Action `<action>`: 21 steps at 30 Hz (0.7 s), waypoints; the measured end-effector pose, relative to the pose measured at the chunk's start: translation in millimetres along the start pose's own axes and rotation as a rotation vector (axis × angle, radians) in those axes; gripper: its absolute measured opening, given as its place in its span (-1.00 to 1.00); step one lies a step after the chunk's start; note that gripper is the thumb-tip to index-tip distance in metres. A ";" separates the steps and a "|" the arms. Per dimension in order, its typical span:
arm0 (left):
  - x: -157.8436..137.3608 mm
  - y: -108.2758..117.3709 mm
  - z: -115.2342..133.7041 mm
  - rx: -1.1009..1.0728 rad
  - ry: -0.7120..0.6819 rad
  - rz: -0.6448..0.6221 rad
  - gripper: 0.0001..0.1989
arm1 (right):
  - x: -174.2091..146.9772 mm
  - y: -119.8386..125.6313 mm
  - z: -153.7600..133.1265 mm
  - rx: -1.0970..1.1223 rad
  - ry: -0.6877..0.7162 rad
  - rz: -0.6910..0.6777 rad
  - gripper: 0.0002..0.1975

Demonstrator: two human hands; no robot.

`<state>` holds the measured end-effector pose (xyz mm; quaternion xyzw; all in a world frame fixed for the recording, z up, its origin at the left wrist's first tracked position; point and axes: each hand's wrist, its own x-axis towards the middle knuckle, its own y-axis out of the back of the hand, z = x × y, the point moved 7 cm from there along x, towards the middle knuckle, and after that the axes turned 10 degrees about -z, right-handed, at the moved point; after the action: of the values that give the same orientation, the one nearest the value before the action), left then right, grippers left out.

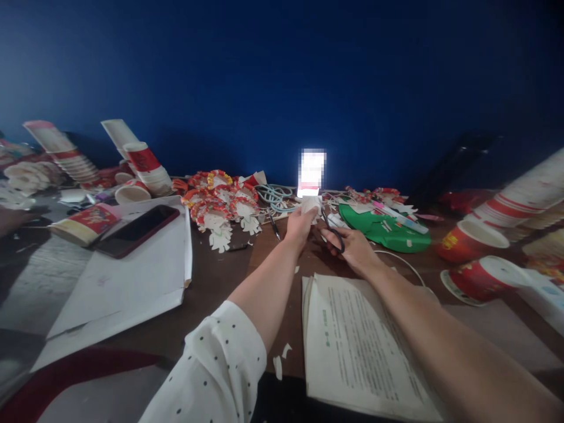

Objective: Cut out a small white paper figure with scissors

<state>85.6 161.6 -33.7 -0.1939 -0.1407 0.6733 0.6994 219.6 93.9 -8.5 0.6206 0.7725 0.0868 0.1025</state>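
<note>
My left hand (302,224) is closed on a small white piece of paper (312,205), held up in front of a bright screen. Just to its right, my right hand (350,244) grips the black handles of a pair of scissors (337,238). The blades point up and away beside the paper; whether they touch it I cannot make out. White scraps (277,367) lie on the brown table below my arms. Left of my hands is a heap of red and white cut paper pieces (220,200) with finger-like fringes.
A glowing screen (311,170) stands at the back, partly pixelated. Stacked paper cups (147,167) stand left, with more cups (473,241) at right. A phone (138,231) lies on white sheets at left. Nearby are a green sheet (383,232), a printed booklet (352,341) and coiled cable (277,198).
</note>
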 end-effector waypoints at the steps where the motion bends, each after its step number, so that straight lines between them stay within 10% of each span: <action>1: -0.1 -0.1 0.2 0.003 0.000 -0.001 -0.88 | 0.3 0.4 0.3 -0.003 0.000 0.003 -0.47; 21: 4.7 5.0 -2.4 0.030 0.007 0.004 -0.82 | -1.6 2.8 -5.1 -0.096 0.020 0.000 -0.50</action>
<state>82.5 166.2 -38.5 -0.1861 -0.1281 0.6763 0.7012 221.2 92.9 -2.8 0.6141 0.7684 0.1301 0.1246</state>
